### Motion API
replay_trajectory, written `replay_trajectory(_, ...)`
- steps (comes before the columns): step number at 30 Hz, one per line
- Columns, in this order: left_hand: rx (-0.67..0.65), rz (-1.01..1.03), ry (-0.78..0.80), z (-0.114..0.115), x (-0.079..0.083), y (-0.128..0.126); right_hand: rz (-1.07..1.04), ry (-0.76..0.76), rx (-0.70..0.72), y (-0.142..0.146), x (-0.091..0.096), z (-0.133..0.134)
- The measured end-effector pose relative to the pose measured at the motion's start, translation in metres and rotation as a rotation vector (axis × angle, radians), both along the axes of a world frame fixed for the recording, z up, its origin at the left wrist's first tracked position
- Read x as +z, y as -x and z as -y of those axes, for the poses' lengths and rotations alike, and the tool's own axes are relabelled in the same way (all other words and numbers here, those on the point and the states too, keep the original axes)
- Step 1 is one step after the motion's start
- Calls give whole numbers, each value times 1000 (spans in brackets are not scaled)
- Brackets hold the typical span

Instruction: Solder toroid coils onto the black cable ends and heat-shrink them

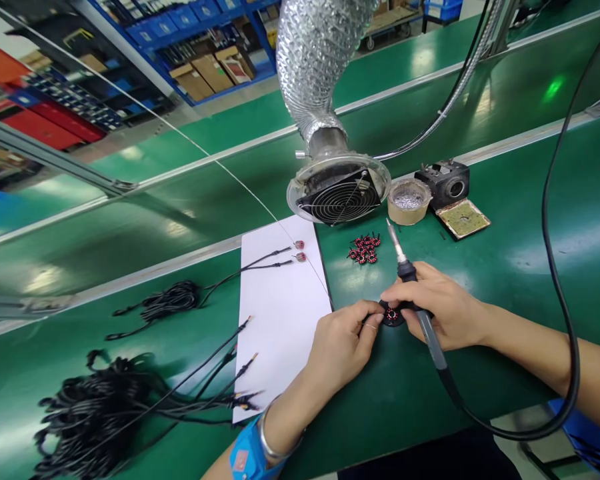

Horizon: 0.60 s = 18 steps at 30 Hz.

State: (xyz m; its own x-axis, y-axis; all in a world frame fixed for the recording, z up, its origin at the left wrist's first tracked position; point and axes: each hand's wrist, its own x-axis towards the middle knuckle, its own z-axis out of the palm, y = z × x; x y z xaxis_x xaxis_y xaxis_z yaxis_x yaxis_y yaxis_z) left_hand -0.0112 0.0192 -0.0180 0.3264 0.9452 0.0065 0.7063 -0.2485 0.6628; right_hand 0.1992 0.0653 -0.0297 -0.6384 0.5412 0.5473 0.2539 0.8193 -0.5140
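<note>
My right hand (437,303) is closed round a soldering iron (414,287), its tip pointing up and away from me. My left hand (344,340) pinches at a small round black part with red contacts (393,315), which sits on the green mat between both hands; the right fingers touch it too. A thin solder wire (260,197) runs from the upper left down toward the left hand. A blue wrist strap and a metal bangle (260,443) sit on my left wrist.
A white sheet (280,313) carries two finished leads (280,259). Bundles of black cables (105,407) lie at the left. A pile of small red-black parts (364,249), a fume-extractor fan (337,190), a tin of flux (409,200) and an iron stand with sponge (455,200) stand behind.
</note>
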Motion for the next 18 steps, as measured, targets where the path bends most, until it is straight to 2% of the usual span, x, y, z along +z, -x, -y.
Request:
replay_trajectory(7, -44, -91, -235, -3, -5, 2, 147, -192, -51, 5, -3, 6)
replay_trajectory(15, -28, -143, -339, 8, 4, 11, 22, -150, -78, -2, 4, 1)
replay_trajectory(18, -4, -158, -326, 9, 14, 19, -3, -168, -88, -8, 5, -1)
